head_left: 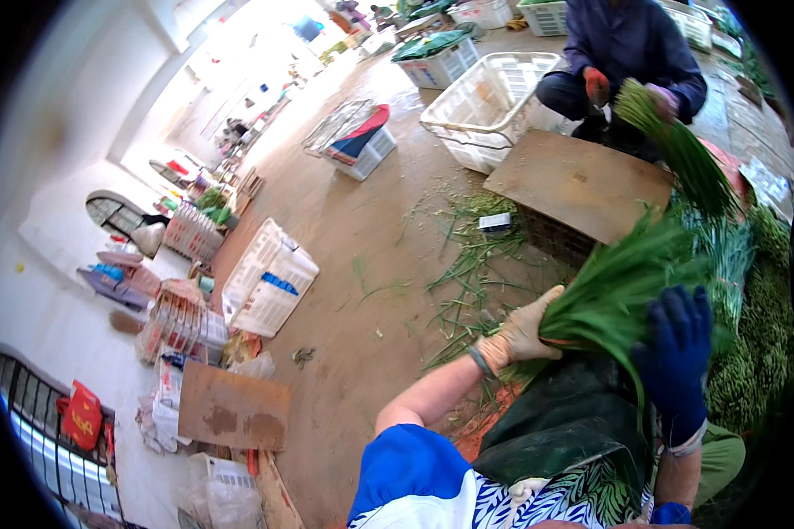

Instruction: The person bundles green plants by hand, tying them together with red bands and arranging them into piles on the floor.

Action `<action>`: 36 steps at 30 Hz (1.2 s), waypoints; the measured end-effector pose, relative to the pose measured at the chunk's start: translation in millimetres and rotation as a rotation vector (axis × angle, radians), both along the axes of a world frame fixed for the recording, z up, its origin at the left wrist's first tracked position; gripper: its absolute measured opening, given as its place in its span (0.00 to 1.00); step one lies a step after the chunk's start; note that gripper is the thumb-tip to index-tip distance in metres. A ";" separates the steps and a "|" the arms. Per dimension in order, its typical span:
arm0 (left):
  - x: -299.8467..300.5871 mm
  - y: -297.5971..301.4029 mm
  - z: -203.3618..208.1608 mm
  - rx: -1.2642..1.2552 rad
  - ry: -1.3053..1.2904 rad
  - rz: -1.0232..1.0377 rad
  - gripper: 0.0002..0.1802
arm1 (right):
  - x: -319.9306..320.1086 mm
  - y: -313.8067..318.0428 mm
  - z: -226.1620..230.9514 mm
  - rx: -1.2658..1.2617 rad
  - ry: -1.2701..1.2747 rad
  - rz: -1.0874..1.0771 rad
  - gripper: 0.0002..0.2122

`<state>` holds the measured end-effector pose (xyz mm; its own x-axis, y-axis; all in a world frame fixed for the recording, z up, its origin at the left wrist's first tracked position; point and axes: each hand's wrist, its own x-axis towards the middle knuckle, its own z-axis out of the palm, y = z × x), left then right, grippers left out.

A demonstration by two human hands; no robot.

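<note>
Greens point(622, 286) sit gripped in the left hand point(528, 333), right hand point(675, 357) spread alongside; a red bag point(80, 414) bears seemingly illegible print point(81, 423).

Red bag point(81, 415) against barred window point(46, 458) in white wall point(37, 309)

A long white wall point(57, 159) stands on the left, with a large window with dark bars point(46, 454) and, farther away, a smaller arched window point(110, 213). The wide, flat brown floor point(348, 273) stretches toward the far end, where the white light point(260, 40) is very bright.
</note>
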<state>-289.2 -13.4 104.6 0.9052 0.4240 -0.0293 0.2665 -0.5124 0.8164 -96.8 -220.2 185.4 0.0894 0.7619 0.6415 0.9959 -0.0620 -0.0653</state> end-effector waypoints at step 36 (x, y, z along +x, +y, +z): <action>112.2 -5.9 6.0 -0.849 -0.196 0.145 0.18 | 16.2 20.8 -45.2 -0.029 -0.088 0.055 0.25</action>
